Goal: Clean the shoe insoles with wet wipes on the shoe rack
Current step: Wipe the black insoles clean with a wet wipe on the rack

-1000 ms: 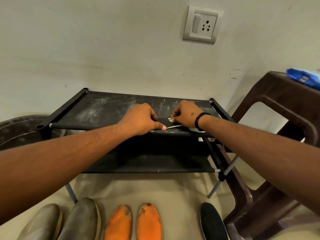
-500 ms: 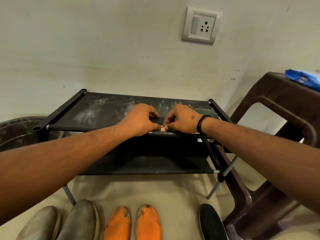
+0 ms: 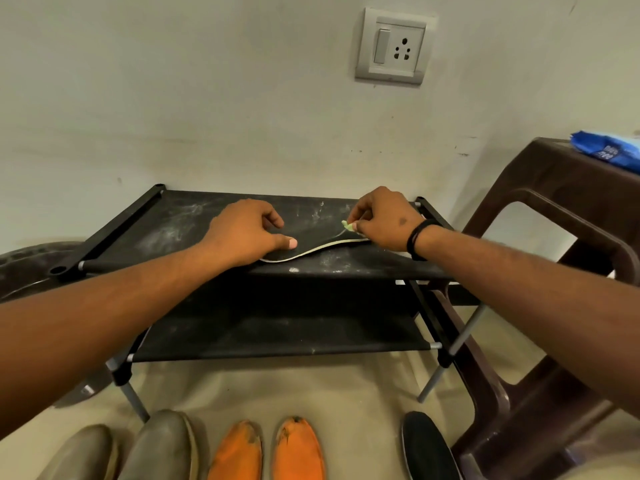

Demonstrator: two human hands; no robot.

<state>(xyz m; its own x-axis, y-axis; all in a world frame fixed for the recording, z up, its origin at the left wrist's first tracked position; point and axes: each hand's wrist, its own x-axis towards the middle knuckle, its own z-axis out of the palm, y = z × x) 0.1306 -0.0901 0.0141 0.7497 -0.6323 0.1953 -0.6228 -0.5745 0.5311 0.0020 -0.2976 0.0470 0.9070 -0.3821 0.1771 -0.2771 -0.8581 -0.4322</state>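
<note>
A dark shoe insole (image 3: 313, 245) with a pale edge lies along the front of the black shoe rack's (image 3: 166, 223) dusty top shelf. My left hand (image 3: 247, 233) presses down on its left end with curled fingers, thumb stretched toward the middle. My right hand (image 3: 381, 218) pinches a small crumpled wet wipe (image 3: 349, 225) against the insole's right end, which is lifted a little off the shelf.
A blue wet wipe pack (image 3: 607, 150) lies on a brown plastic chair (image 3: 561, 209) at the right. On the floor stand grey shoes (image 3: 159, 448), orange shoes (image 3: 266, 452) and a black shoe (image 3: 427, 448). A dark basin (image 3: 24, 268) sits at left, a wall socket (image 3: 393, 46) above.
My right hand has slid the wipe rightward along the insole, away from my left hand. The insole's middle is now uncovered.
</note>
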